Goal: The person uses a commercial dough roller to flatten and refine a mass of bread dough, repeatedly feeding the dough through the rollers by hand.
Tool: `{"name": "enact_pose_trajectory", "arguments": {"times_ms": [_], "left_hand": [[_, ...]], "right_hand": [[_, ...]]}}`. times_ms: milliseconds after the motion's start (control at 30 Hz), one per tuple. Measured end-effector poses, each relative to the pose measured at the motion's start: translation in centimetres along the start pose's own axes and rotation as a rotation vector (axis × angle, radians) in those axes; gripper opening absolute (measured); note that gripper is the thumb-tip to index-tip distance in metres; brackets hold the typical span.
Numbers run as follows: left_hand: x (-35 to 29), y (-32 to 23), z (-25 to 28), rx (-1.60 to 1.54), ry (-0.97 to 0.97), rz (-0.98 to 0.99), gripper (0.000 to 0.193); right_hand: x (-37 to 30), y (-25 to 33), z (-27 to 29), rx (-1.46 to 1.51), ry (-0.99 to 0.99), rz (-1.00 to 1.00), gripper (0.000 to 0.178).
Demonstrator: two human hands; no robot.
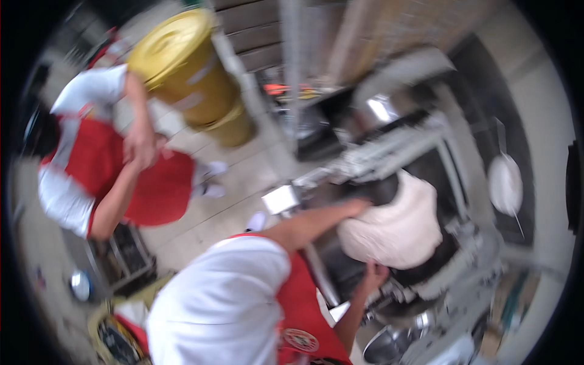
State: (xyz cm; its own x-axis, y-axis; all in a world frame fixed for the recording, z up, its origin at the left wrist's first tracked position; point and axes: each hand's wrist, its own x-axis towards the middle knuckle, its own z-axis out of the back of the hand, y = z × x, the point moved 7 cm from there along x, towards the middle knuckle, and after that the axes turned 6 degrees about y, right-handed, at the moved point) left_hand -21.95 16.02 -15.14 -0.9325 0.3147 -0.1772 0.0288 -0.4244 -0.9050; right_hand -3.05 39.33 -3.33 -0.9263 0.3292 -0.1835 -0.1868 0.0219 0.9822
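A large, pale, smooth slab of dough (395,228) lies over the dark metal bed (340,261) of a machine in front of me. My left hand (358,208) grips the dough's left edge, its fingers smeared by motion and partly hidden. At the near edge, my right hand (376,275) has its fingers closed on the dough's rim. Both forearms are bare, and a red apron (304,304) hangs between them.
A co-worker in a red apron (161,191) stands at the left, hands together. Beyond is a lidded yellow bin (182,55). Metal bowls (392,344) sit near my right arm. A white oval thing (505,184) is at the right. Metal frame rails (377,155) border the machine's far side.
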Motion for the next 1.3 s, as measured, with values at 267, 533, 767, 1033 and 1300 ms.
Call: {"name": "enact_pose_trajectory", "arguments": {"times_ms": [267,533,767,1033,1300], "left_hand": [[-1.9,-5.6,-0.5,-0.497,-0.111,0.159,0.049],[-13.4,-8.2,1.3,-0.271,-0.237,0.094,0.081],[-16.2,-13.6,1.9,-0.455,-0.140,0.006,0.086],[-12.4,-16.1,8.0,-0.201,-0.207,-0.011,0.065],[-12.2,-16.5,6.7,-0.274,-0.265,-0.104,0.045]], "right_hand": [[0.8,1.9,2.3,-0.045,-0.151,-0.127,0.062],[-1.1,4.6,-2.0,-0.469,-0.252,0.253,0.071],[1.2,5.8,-1.1,-0.458,-0.190,-0.167,0.072],[-2.5,9.5,-6.7,-0.209,-0.045,-0.158,0.050],[-1.2,13.9,-2.5,-0.393,-0.110,0.218,0.047]]}}
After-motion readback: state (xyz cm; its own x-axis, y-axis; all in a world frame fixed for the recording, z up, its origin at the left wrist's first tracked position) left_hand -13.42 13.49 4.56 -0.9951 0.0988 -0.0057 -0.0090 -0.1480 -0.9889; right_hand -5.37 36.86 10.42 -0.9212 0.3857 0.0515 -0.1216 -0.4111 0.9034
